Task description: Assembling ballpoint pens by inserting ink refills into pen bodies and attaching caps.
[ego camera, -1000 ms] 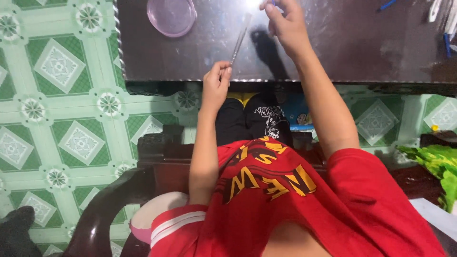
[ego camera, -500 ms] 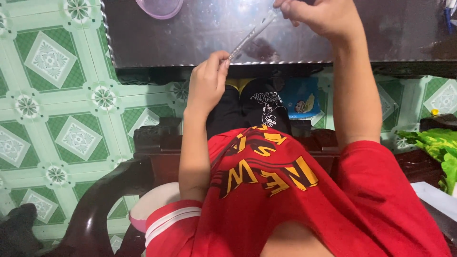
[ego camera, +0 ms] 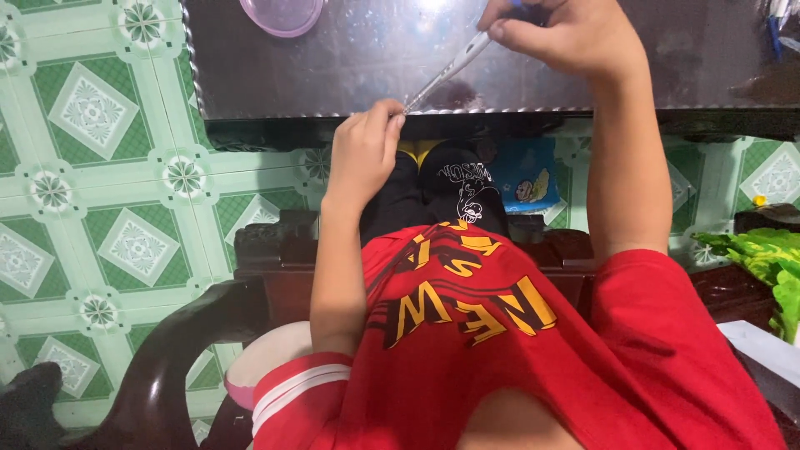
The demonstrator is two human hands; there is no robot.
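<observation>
Both hands pinched on one thin clear strip (ego camera: pixel 446 73), now drawn back to table's near edge (ego camera: pixel 500 111): left hand (ego camera: pixel 364 154) low, right hand (ego camera: pixel 567 37) high (purple lid (ego camera: pixel 282 15) untouched, far-left corner).

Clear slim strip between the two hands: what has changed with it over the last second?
The clear slim plastic strip has come nearer the dark glossy table's near edge, as both hands drew back toward the body; the right hand now fills more of the view. Unchanged: the left hand pinches the lower end, the right the upper end, and the round purple lid stays put.
</observation>
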